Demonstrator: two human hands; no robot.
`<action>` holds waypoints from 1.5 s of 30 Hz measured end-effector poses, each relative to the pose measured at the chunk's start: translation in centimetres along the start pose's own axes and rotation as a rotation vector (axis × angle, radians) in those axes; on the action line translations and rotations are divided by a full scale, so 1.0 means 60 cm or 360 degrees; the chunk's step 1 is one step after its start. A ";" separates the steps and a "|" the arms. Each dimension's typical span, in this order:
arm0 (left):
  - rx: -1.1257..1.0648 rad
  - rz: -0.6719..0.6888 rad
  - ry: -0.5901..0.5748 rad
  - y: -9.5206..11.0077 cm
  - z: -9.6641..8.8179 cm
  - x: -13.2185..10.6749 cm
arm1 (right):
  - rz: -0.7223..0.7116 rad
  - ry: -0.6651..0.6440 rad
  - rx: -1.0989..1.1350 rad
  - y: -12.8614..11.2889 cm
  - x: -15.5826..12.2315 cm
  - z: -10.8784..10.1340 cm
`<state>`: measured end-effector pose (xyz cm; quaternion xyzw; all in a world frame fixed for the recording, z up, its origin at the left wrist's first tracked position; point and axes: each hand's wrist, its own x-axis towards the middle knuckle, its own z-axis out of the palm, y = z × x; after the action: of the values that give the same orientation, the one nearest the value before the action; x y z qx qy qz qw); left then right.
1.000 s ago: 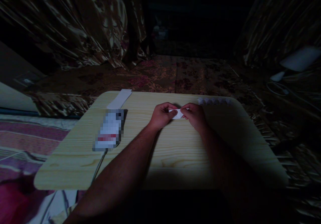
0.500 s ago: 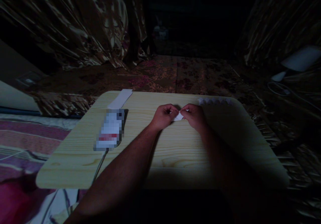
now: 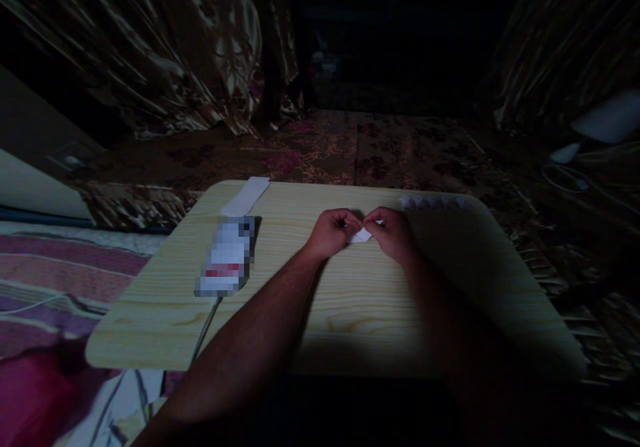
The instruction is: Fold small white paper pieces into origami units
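Pale wood-grain, round-cornered table [image 3: 360, 320] forms the work surface. On its near left, a thin grey cable [image 3: 205, 330] runs to a flat, whitish rectangular object [image 3: 225, 257] with a red band; finer detail is pixelated. Beyond it, right of middle, the left hand [image 3: 330, 233] and right hand [image 3: 393, 233] hold one small white piece of paper [image 3: 360, 236]. The fingers of both hands are closed in a pinch on it, tips meeting or nearly so. Whether the paper rests on the table cannot be determined.

Change noted: one second ago the hands stood further apart, with a broader white face of the paper exposed between them. The fingertips have since come together, leaving a slanted patch below and a corner beside the right hand. Assessment: consistent with a fold being formed or pressed; any crease is covered.

At the far left lie narrow white paper strips [image 3: 246, 196]; at the far right, a row of small, pale, pointed pieces [image 3: 433, 203]. Both appear undisturbed. Farthest noted: dark floral-patterned cloth [image 3: 320, 145].
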<state>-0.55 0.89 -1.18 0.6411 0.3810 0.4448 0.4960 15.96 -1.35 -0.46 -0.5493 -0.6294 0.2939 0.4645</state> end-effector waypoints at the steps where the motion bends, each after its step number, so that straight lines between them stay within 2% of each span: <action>1: 0.0002 -0.0005 0.0002 -0.001 0.000 0.000 | -0.0002 0.0007 -0.0003 0.000 0.000 0.000; 9: 0.0012 -0.0006 0.0147 -0.009 -0.004 0.006 | 0.0186 0.0016 0.0168 0.002 0.005 -0.003; 14: -0.0001 -0.0041 0.0204 -0.007 -0.004 0.005 | 0.0116 0.0047 0.0209 0.004 0.007 -0.011; 19: -0.0029 -0.0064 0.0230 -0.003 -0.005 0.005 | 0.0171 0.0027 0.0170 0.007 0.008 -0.015; 25: 0.0038 -0.0019 0.0240 -0.001 -0.009 0.005 | 0.0111 0.0161 0.0292 0.019 0.011 -0.010; 31: -0.0179 -0.0087 0.0224 0.008 -0.005 0.006 | 0.0180 0.0285 0.0605 0.013 0.013 -0.010; 35: -0.0221 -0.0095 0.0214 0.004 -0.001 0.006 | 0.0245 0.0238 0.0750 0.006 0.012 -0.010; 40: -0.0231 -0.0094 0.0330 -0.004 -0.001 0.009 | 0.0232 0.0213 0.0828 0.008 0.011 -0.003; 45: -0.0318 -0.0060 0.0445 0.002 0.001 0.010 | 0.0224 0.0132 0.0749 0.009 0.010 0.003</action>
<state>-0.32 1.41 -0.96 0.5131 0.4120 0.5560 0.5077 16.01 -0.66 -0.84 -0.4801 -0.4843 0.4411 0.5835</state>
